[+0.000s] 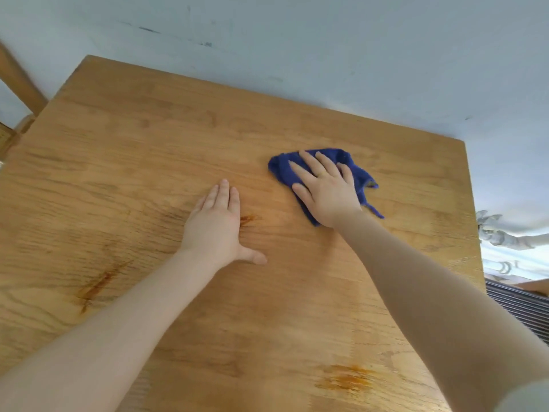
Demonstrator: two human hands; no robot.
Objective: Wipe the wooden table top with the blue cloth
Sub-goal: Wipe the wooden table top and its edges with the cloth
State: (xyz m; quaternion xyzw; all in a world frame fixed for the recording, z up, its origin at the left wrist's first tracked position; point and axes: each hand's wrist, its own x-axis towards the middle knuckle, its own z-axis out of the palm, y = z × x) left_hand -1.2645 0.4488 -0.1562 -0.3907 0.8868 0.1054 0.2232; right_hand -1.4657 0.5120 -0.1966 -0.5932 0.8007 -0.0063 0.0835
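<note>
The wooden table top (142, 162) fills most of the view, with darker stains near its front and left. A crumpled blue cloth (358, 171) lies on it toward the far right. My right hand (325, 190) presses flat on the cloth with straight, spread fingers and covers its middle. My left hand (215, 223) rests flat on the bare wood to the left of the cloth, fingers together and thumb out to the right.
A pale wall (297, 40) runs along the table's far edge. A wooden chair (17, 84) stands at the far left corner. Beyond the table's right edge are a white object (499, 233) and a ribbed dark surface (517, 304).
</note>
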